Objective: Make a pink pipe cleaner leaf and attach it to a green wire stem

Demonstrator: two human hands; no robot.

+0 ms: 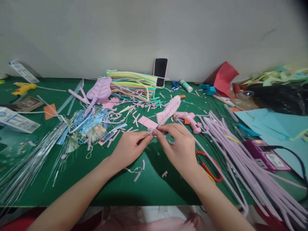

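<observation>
My left hand (pixel 131 144) and my right hand (pixel 179 146) meet fingertip to fingertip above the green table (pixel 154 189). Between them they pinch a small pale lilac fuzzy piece (pixel 151 130), mostly covered by the fingers. Just beyond the right fingers a fluffy pale-pink strip made of pipe cleaner (pixel 168 110) slants up; I cannot tell whether it joins the held piece. A pink paper card (pixel 148 122) lies right behind the fingertips. The pink glue gun (pixel 189 120) rests on its side beyond my right hand.
Lilac pipe cleaners (pixel 231 154) and red-handled scissors (pixel 209 166) lie right, near a purple box with a cable (pixel 267 155). At left are silver strands (pixel 36 157), blue tassels (pixel 89 122) and a lilac leaf-shaped piece (pixel 99 89). A phone (pixel 160 72) leans on the wall behind coloured pipe cleaners (pixel 134 81).
</observation>
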